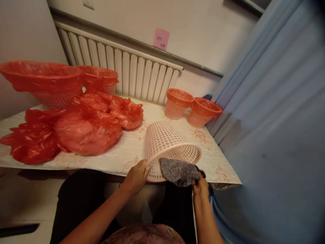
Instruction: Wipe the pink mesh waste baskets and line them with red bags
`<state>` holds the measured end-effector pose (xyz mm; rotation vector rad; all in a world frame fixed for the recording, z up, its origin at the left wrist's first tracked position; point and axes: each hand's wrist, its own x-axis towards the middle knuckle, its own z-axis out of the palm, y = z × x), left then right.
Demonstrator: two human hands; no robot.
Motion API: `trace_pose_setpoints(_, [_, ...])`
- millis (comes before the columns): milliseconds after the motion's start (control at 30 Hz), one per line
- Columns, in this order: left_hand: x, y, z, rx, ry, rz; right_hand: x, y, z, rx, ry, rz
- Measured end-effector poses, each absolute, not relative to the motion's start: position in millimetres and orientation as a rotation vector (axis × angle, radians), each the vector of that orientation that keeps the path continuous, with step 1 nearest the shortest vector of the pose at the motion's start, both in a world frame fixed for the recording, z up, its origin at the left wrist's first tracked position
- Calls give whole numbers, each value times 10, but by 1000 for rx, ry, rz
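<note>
A pale pink perforated basket (165, 135) lies tipped on its side at the table's front edge, its mouth facing me and to the right. My left hand (137, 176) is closed on the left side of its rim. My right hand (200, 186) grips a dark grey speckled cloth (179, 172) by its right end. The cloth hangs across the basket's mouth, its left end at the lower inside of the opening. The fingertips of my right hand are partly hidden by the cloth.
Full red plastic bags (86, 132) cover the table's left side, with red-lined large baskets (56, 81) behind them. Two small lined baskets (176, 105) stand at the back right. A radiator (127, 71) is behind the table (114, 159); a blue curtain (266, 135) hangs right.
</note>
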<state>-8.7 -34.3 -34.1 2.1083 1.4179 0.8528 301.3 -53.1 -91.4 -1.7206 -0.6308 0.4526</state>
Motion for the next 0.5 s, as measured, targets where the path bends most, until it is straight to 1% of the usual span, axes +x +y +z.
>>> trace_pose_setpoints(133, [-25, -351, -392, 2081, 1412, 868, 2791, -557, -869, -1700, -749, 420])
trace_pose_setpoints(233, [-16, -350, -405, 2083, 1386, 883, 2604, -481, -735, -1699, -1051, 254])
trace_pose_setpoints(300, [-23, -357, -407, 2075, 1381, 877, 2480, -386, -721, -1685, -1300, 226])
trace_pose_setpoints(433, [-58, -385, -421, 2052, 1377, 838, 2245, -293, -960, -1711, -1855, 407])
trace_pose_setpoints(500, [-71, -397, -432, 2046, 1383, 820, 2158, -331, -1117, -1763, -1988, 366])
